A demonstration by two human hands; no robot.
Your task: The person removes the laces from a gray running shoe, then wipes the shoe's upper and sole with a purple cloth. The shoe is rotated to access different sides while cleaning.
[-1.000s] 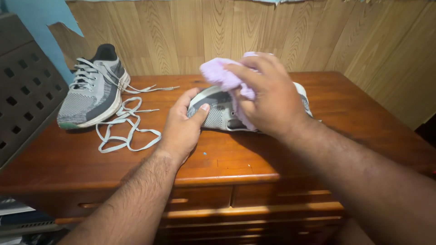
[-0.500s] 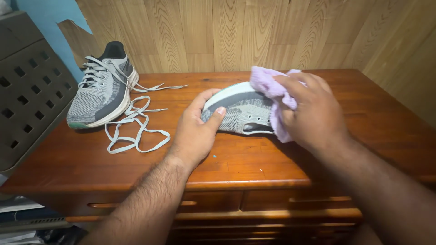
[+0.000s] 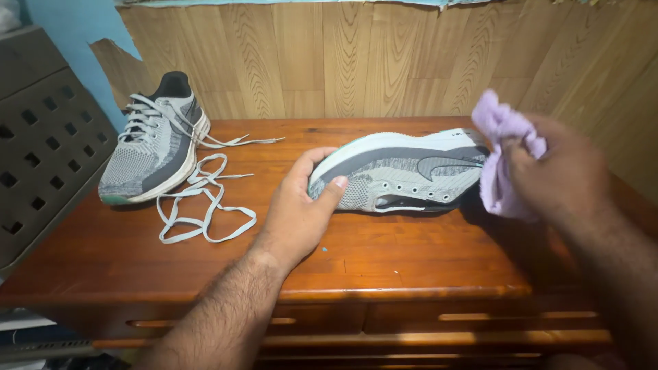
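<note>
Pinning the toe of the laceless grey knit running shoe [image 3: 404, 171] on its side on the reddish wooden surface [image 3: 384, 253], my left hand [image 3: 301, 209] clamps it—right-hand fingers [image 3: 521, 164] bunch a lilac cloth [image 3: 500, 164] at its heel. I judge the wiping half done—laced twin shoe [image 3: 154, 144] waits untouched.

Second grey shoe [image 3: 154, 146] laced, upright at bench [image 3: 411, 253] left; loose lace [image 3: 202, 205] beside; perforated grey crate [image 3: 41, 157] far left.
</note>
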